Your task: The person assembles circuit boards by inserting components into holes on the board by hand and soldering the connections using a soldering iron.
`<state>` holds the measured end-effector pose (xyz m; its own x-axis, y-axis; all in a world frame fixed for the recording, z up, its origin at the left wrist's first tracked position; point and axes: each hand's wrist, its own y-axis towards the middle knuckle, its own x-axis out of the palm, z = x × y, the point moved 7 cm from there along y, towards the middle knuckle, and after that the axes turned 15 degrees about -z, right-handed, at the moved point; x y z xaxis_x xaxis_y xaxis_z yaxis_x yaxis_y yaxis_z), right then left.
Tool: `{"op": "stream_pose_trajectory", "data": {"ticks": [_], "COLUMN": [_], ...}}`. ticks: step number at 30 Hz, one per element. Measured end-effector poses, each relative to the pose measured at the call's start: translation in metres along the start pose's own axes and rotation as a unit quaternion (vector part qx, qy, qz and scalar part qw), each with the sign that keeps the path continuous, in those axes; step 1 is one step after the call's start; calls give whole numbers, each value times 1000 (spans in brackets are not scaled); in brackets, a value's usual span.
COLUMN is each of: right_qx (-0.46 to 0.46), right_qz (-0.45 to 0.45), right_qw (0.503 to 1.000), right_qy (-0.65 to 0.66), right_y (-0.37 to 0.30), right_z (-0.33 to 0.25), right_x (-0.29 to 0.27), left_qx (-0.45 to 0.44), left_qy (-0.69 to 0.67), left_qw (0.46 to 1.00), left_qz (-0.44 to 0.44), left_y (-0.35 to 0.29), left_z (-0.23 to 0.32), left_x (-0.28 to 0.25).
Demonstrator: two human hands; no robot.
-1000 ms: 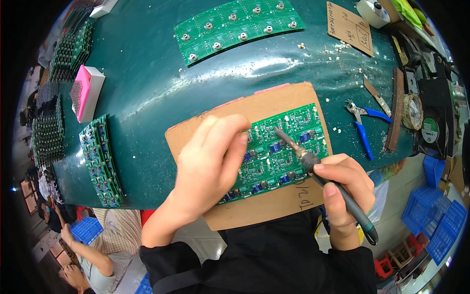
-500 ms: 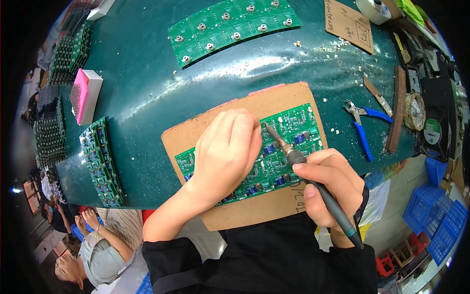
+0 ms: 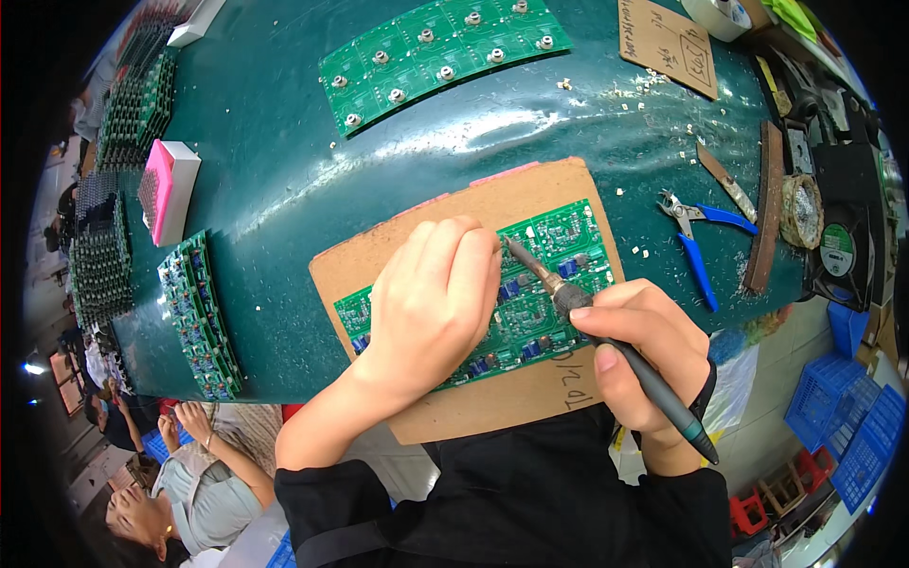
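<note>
A green circuit board panel (image 3: 568,232) with blue and dark parts lies on a brown cardboard sheet (image 3: 454,417) in front of me. My right hand (image 3: 653,355) is closed round the grip of a soldering iron (image 3: 644,374). The iron's tip points up and left, at the board just beside my left fingertips. Over the board's left half rests my left hand (image 3: 431,298), its fingers curled and pinched together. Whatever those fingers hold is hidden behind the hand.
Another green panel (image 3: 445,57) with round metal parts lies at the back. Blue-handled cutters (image 3: 696,246) and a blade (image 3: 727,180) are on the right. Stacked boards (image 3: 199,322) and a pink-topped box (image 3: 170,194) stand left. A person (image 3: 204,492) sits at lower left.
The view has shifted slightly. Both hands keep their places over the board, and the soldering iron's tip stays by the left fingertips. The iron's handle end has swung slightly up and right.
</note>
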<state>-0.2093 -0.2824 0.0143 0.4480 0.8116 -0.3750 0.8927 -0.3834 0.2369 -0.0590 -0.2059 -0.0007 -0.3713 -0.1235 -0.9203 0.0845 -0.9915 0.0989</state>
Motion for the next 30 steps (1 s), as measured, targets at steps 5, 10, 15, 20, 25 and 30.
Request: {"op": "stream_pose_trajectory", "data": {"ticks": [5,10,15,20,25,30], "right_qx": [9,6,24,24,10,9], "right_qz": [67,72,67,65,44,31], "right_qw": [998,997,997,998,999,999], "right_qy": [-1,-10,0,9,-9,-8], "right_y": [-15,-28,-27,-22,-12,-8], "right_z": [-2,2,7,11,11,10], "right_x": [-24,-35,-35,-33,-31,-33], "left_qx": [6,-27,-88,34,43,19], "left_qy": [-1,-115,-252,-148,-113,-82], "left_qw": [1000,991,962,988,993,996], "left_qz": [-22,-70,-61,-16,-11,-29], "left_y": [-1,3,16,32,35,35], "left_z": [2,-10,-2,8,10,12], "left_x": [-6,-21,-10,5,13,16]}}
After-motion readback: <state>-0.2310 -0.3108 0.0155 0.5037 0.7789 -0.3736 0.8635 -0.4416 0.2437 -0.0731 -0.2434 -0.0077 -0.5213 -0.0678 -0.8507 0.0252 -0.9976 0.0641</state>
